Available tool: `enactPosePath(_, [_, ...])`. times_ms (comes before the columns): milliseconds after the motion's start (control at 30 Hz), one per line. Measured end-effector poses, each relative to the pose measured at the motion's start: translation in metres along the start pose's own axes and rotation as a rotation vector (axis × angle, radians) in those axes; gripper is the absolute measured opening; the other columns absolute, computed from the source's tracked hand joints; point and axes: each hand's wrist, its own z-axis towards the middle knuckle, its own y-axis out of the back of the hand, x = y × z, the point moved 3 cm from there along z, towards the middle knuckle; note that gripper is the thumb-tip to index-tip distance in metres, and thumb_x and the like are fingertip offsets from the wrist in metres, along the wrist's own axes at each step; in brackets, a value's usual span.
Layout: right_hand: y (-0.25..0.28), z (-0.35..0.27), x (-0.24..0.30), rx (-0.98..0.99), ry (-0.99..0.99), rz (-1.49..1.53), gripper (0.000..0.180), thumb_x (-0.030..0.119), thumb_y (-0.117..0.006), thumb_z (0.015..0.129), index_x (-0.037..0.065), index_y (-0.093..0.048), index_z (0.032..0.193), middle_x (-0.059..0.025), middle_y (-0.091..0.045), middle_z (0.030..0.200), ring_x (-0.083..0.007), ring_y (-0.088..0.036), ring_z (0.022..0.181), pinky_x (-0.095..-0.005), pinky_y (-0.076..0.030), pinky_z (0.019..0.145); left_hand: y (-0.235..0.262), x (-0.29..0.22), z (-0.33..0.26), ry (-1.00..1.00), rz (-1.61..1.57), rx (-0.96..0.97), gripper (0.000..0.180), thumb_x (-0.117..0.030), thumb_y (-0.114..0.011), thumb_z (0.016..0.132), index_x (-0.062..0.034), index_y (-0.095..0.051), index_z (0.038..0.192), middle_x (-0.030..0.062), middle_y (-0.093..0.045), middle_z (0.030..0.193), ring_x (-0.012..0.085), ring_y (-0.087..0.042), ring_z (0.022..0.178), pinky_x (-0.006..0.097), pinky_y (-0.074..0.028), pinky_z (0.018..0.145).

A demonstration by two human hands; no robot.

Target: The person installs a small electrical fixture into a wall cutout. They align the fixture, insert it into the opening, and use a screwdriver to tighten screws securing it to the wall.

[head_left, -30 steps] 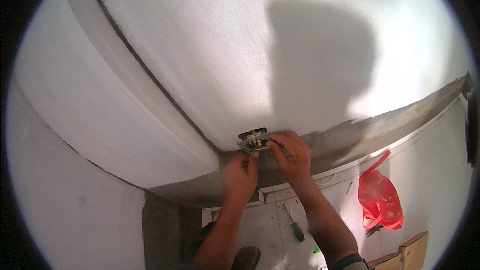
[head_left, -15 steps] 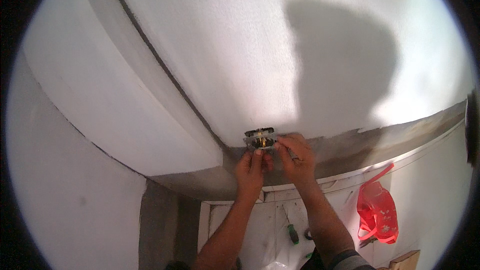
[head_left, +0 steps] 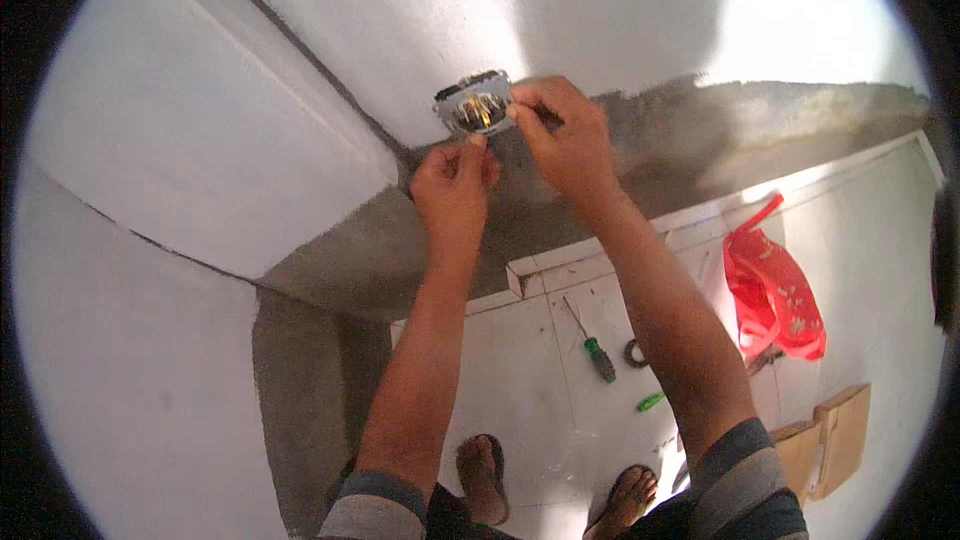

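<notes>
A socket insert [head_left: 480, 112] with a grey metal mounting frame and brass-coloured contacts sits against a dark opening low on the white wall, tilted out at its lower side. Its lower edge is pinched by my left hand [head_left: 450, 185], thumb on top and the other fingers curled beneath. From the right, my right hand [head_left: 572, 140] grips the side of the frame between thumb and forefinger. The insert covers most of the opening, so any wires behind it are hidden.
On the tiled floor lie a green-handled screwdriver [head_left: 600, 360], a black tape roll [head_left: 635, 352] and a small green tool [head_left: 650, 401]. A red bag [head_left: 765, 285] and cardboard boxes [head_left: 842, 440] are at the right. The wall corner [head_left: 395, 155] is close on the left.
My view has tipped downward, so hands and socket insert appear higher, and my feet and more floor show. Both hands keep hold of the insert.
</notes>
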Motion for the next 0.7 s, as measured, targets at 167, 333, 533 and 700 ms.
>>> enactPosePath(167, [-0.006,0.007,-0.003,0.016,-0.06,-0.075,0.017,0.009,-0.073,0.088,0.002,-0.072,0.103,-0.0092,-0.07,0.096,-0.018,-0.067,0.084,-0.0303,-0.052,0.076,0.002,-0.023,0.003,-0.28,-0.032,-0.147,0.019,-0.002,-0.065,0.095,0.0069,-0.064,0.112,0.0104,-0.069,0.093,0.0144,-0.066,0.074,0.029,-0.054,0.066])
enactPosePath(333, [-0.009,0.008,0.0,0.039,-0.27,0.013,0.018,0.009,-0.074,0.087,0.001,-0.074,0.103,-0.0093,-0.071,0.099,-0.0182,-0.067,0.085,-0.031,-0.052,0.079,0.009,-0.027,0.005,-0.23,0.012,-0.061,0.034,0.003,-0.062,0.094,0.0073,-0.061,0.127,0.0123,-0.068,0.099,0.0156,-0.068,0.08,0.029,-0.056,0.071])
enactPosePath(533, [-0.007,0.005,0.006,0.005,-0.142,-0.086,0.017,0.008,-0.073,0.088,0.0,-0.074,0.102,-0.0085,-0.071,0.096,-0.0159,-0.065,0.083,-0.0304,-0.051,0.076,0.011,-0.019,0.003,-0.336,0.102,-0.117,0.034,0.001,-0.064,0.094,0.0078,-0.062,0.127,0.0136,-0.068,0.102,0.0165,-0.068,0.083,0.029,-0.056,0.072])
enactPosePath(700, [-0.01,-0.001,-0.002,-0.107,-0.172,-0.016,0.016,0.007,-0.073,0.088,0.001,-0.073,0.103,-0.0088,-0.07,0.095,-0.0157,-0.065,0.082,-0.0298,-0.051,0.074,0.007,0.002,-0.018,-0.209,-0.021,-0.179,0.022,-0.012,-0.063,0.099,0.0075,-0.066,0.109,0.0132,-0.07,0.093,0.0186,-0.069,0.08,0.031,-0.057,0.072])
